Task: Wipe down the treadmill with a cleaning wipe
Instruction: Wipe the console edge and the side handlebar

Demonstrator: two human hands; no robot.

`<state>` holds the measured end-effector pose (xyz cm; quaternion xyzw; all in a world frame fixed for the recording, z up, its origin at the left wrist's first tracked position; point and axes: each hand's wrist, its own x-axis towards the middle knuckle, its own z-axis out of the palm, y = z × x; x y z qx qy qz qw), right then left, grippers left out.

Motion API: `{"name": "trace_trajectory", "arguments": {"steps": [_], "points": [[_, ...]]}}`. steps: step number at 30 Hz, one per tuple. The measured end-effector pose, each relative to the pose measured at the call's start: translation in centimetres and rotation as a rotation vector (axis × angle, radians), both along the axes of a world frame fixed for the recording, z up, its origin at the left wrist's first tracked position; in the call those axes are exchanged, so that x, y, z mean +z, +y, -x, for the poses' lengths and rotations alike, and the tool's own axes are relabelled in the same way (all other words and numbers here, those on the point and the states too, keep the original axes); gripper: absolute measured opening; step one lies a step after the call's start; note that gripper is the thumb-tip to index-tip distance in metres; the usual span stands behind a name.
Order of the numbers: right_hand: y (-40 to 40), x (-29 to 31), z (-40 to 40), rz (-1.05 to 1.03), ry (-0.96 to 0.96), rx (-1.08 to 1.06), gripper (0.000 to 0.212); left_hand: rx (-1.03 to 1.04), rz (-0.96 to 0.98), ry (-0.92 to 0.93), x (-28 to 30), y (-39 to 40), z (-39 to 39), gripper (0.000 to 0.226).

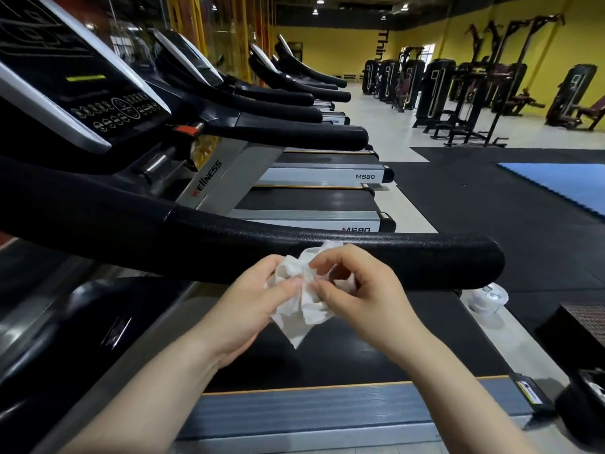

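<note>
A crumpled white cleaning wipe [299,309] hangs between both hands just in front of the treadmill's thick black right handrail [393,257]. My left hand [252,306] holds its left side with thumb and fingers. My right hand [357,286] pinches its right side with curled fingers. The wipe's top edge touches or nearly touches the handrail. The treadmill's black belt [393,348] lies below the hands, and its console [82,83] rises at the upper left.
A row of identical treadmills [294,132] stretches away behind the handrail. A white wipe packet or container [487,298] lies on the floor to the right. Black mats, a blue mat [556,185] and weight machines [474,93] fill the right side.
</note>
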<state>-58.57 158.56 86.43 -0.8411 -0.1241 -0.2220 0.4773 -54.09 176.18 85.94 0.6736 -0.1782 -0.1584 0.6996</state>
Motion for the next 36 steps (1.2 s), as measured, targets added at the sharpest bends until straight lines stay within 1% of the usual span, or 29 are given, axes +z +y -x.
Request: {"name": "trace_trajectory", "arguments": {"steps": [2,5,6,7,8,9,11,12,14,16,17,18,20,21,22,23,24,25,26,27,28,29,30,31,32,33,34,35,36], "points": [[-1.7,-0.5,0.1,0.0,0.041,0.034,0.028,0.053,-0.033,-0.036,0.2,0.4,-0.2,0.016],[-4.7,-1.7,-0.6,0.198,0.11,-0.112,0.038,0.122,-0.127,-0.128,1.1,1.1,-0.9,0.009],[-5.3,-1.8,-0.9,0.152,0.114,-0.155,0.036,0.126,-0.163,-0.173,1.5,1.3,-1.1,0.009],[-5.5,-1.7,-1.1,0.026,0.119,-0.148,0.033,0.111,-0.199,-0.218,2.0,1.4,-1.3,0.01],[-5.5,-1.3,-1.3,-0.115,0.143,-0.094,0.036,0.075,-0.23,-0.251,2.5,1.4,-1.6,0.01],[-5.4,-0.7,-1.6,-0.215,0.182,0.004,0.048,0.025,-0.244,-0.267,2.9,1.4,-1.7,0.01],[-4.8,0.1,-2.4,-0.234,0.256,0.229,0.07,-0.06,-0.243,-0.281,3.7,1.1,-2.0,0.01],[-4.5,0.3,-2.8,-0.196,0.278,0.317,0.072,-0.088,-0.243,-0.292,4.1,1.0,-2.1,0.01],[-4.2,0.7,-3.5,-0.121,0.31,0.403,0.056,-0.114,-0.267,-0.337,4.8,0.8,-2.4,0.01],[-4.2,0.8,-4.3,-0.148,0.342,0.422,0.034,-0.071,-0.329,-0.414,5.3,0.9,-2.8,0.012],[-4.2,0.6,-4.8,-0.182,0.331,0.394,0.025,-0.018,-0.376,-0.463,5.3,1.0,-3.1,0.015],[-4.0,0.4,-5.1,-0.207,0.276,0.335,0.018,0.046,-0.428,-0.507,5.4,1.3,-3.5,0.019],[-3.4,0.3,-5.3,-0.155,0.069,0.192,0.01,0.149,-0.476,-0.536,5.5,1.6,-4.1,0.025],[-3.1,0.5,-5.2,-0.053,-0.056,0.158,0.015,0.184,-0.468,-0.531,5.6,1.8,-4.5,0.028],[-2.8,0.6,-5.2,0.092,-0.169,0.196,0.016,0.214,-0.457,-0.527,5.8,1.9,-4.8,0.031],[-2.5,0.8,-5.1,0.218,-0.235,0.294,0.013,0.24,-0.452,-0.532,6.0,2.1,-5.2,0.034],[-2.2,1.1,-5.0,0.285,-0.217,0.397,0.011,0.257,-0.453,-0.545,6.3,2.3,-5.5,0.036],[-1.9,1.3,-5.3,0.262,-0.161,0.445,0.02,0.26,-0.457,-0.562,6.7,2.5,-5.9,0.037],[-1.6,1.5,-5.8,0.162,-0.109,0.443,0.026,0.248,-0.458,-0.579,7.2,2.8,-6.4,0.038],[-1.3,1.8,-6.6,0.054,-0.084,0.393,0.027,0.224,-0.461,-0.591,7.7,3.2,-6.9,0.04],[-0.8,2.2,-7.5,-0.02,-0.087,0.315,0.021,0.189,-0.464,-0.603,8.2,3.7,-7.3,0.041],[-0.3,2.6,-8.6,-0.036,-0.068,0.264,0.016,0.149,-0.477,-0.616,8.7,4.1,-7.9,0.04],[0.2,3.1,-9.6,-0.008,0.007,0.266,0.025,0.108,-0.49,-0.629,9.2,4.6,-8.4,0.038],[0.7,3.5,-10.7,0.018,0.117,0.319,0.039,0.076,-0.501,-0.638,9.6,5.1,-9.0,0.038],[1.1,3.9,-11.8,0.029,0.224,0.379,0.044,0.056,-0.504,-0.64,10.0,5.6,-9.7,0.037],[1.7,4.2,-12.8,0.031,0.304,0.434,0.04,0.047,-0.506,-0.64,10.2,6.2,-10.4,0.036],[2.3,4.5,-13.6,0.03,0.344,0.458,0.031,0.046,-0.515,-0.642,10.3,6.8,-11.2,0.035],[3.0,4.8,-14.5,0.033,0.36,0.447,0.024,0.044,-0.535,-0.652,10.4,7.6,-12.0,0.034],[3.5,4.9,-15.6,0.021,0.378,0.417,0.024,0.04,-0.572,-0.674,10.4,8.5,-12.9,0.034]]}}
